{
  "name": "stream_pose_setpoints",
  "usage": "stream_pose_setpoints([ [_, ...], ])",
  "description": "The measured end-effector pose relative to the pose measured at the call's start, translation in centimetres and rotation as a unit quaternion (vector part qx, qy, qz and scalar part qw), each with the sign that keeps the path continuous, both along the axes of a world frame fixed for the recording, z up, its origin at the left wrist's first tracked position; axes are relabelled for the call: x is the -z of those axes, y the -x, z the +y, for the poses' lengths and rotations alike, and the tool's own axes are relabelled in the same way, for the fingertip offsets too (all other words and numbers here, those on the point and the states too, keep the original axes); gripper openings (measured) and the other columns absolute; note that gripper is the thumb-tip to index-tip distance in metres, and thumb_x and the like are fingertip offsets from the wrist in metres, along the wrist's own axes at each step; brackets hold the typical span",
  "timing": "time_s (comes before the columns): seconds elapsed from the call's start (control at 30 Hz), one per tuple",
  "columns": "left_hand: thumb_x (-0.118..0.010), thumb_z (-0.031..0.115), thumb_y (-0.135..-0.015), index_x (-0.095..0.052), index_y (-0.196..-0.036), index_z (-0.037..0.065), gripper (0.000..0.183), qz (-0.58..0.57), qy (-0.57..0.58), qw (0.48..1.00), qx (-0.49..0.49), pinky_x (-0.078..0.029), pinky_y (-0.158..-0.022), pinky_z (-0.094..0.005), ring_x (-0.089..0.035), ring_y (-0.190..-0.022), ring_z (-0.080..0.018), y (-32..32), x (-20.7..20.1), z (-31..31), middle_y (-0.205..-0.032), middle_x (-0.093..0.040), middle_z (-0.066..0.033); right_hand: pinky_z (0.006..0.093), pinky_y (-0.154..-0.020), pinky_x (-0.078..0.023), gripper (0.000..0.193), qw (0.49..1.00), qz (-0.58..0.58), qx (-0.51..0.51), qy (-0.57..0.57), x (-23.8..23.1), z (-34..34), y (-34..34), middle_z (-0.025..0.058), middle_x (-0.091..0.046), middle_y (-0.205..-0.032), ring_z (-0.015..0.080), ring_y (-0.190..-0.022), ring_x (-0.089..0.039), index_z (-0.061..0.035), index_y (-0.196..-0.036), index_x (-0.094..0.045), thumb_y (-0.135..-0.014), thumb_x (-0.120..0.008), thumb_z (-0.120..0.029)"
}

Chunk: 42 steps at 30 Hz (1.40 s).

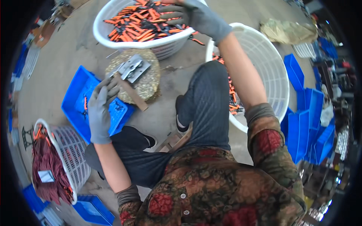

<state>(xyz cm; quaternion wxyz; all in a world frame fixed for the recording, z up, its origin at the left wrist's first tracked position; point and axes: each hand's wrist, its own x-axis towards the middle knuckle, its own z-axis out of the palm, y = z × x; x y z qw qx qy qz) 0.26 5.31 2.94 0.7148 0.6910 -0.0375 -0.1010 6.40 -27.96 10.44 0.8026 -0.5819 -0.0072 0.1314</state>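
My right hand (198, 19), in a grey glove, reaches over a white basket (100, 32) heaped with orange-and-black-handled hand tools (137, 26), pliers or pruners. Its fingers are stretched out above the heap, and I see nothing held in them. My left hand (101, 109), gloved in grey too, has its fingers spread beside a flat brown bar (131, 93). Whether the fingertips touch the bar I cannot tell. That bar leans across a round, rough-topped block (149, 84), which carries a metal fixture (136, 68). Below my left hand, a blue bin (71, 96) contains a few small pieces.
A second white basket (260, 45) at my right holds more orange-handled tools low inside. At the left stands another basket (71, 150) with dark red striped cloth (47, 162). Blue bins (298, 128) are stacked far right; a blue tray (93, 211) lies lower left.
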Motion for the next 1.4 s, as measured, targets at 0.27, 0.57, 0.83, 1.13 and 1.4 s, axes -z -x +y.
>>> stream_pose_setpoints([
  [0.27, -0.045, 0.023, -0.096, -0.046, -0.121, -0.007, 0.040, 0.007, -0.046, 0.996, 0.078, -0.045, -0.088, -0.0291, -0.060, -0.098, -0.0180, 0.8, 0.6, -2.7, -0.112, -0.059, -0.0169, 0.0399, -0.094, -0.042, 0.038, 0.936, 0.139, 0.324, -0.006, 21.7, -22.4, 13.4, 0.0144, -0.056, -0.121, 0.0259, -0.108, -0.055, -0.0058, -0.111, -0.055, -0.091, -0.049, -0.036],
  [0.57, -0.046, 0.025, -0.096, -0.045, -0.123, -0.006, 0.041, 0.018, -0.055, 0.996, 0.066, -0.045, -0.089, -0.0299, -0.060, -0.097, -0.0184, -1.8, 4.7, -6.3, -0.111, -0.059, -0.0174, 0.0353, -0.069, -0.051, 0.026, 0.698, 0.110, 0.056, 0.705, 41.6, -27.6, 22.0, 0.0163, -0.065, -0.094, 0.0250, -0.086, -0.064, -0.0067, -0.090, -0.060, -0.085, -0.052, -0.030],
  [0.83, -0.048, 0.026, -0.095, -0.055, -0.113, -0.004, 0.036, -0.031, -0.111, 0.991, -0.074, -0.048, -0.081, -0.0283, -0.061, -0.090, -0.0159, -4.4, 5.1, -4.4, -0.104, -0.062, -0.0116, 0.0462, -0.072, -0.048, 0.028, 0.718, 0.146, 0.150, 0.663, 43.7, -19.3, 9.1, 0.0213, -0.063, -0.087, 0.0376, -0.084, -0.061, -0.0036, -0.088, -0.061, -0.076, -0.054, -0.028],
  [1.13, -0.049, 0.018, -0.094, -0.051, -0.115, -0.007, 0.033, 0.063, 0.052, 0.993, -0.081, -0.049, -0.084, -0.0300, -0.063, -0.090, -0.0197, -5.0, 7.1, -6.0, -0.105, -0.062, -0.0167, 0.0418, -0.066, -0.051, 0.039, 0.603, 0.207, 0.029, 0.770, 56.8, -26.6, 12.7, 0.0122, -0.066, -0.093, 0.0312, -0.081, -0.065, -0.0094, -0.110, -0.057, -0.084, -0.052, -0.038],
  [1.4, -0.047, 0.015, -0.094, -0.051, -0.115, -0.006, 0.030, 0.079, 0.037, 0.993, -0.083, -0.049, -0.085, -0.0304, -0.062, -0.092, -0.0185, -4.2, 5.4, -4.1, -0.107, -0.061, -0.0157, 0.0385, -0.068, -0.050, 0.035, 0.780, 0.122, 0.116, 0.602, 51.1, -22.9, 1.8, 0.0093, -0.064, -0.093, 0.0271, -0.081, -0.063, -0.0096, -0.109, -0.056, -0.086, -0.051, -0.036],
])
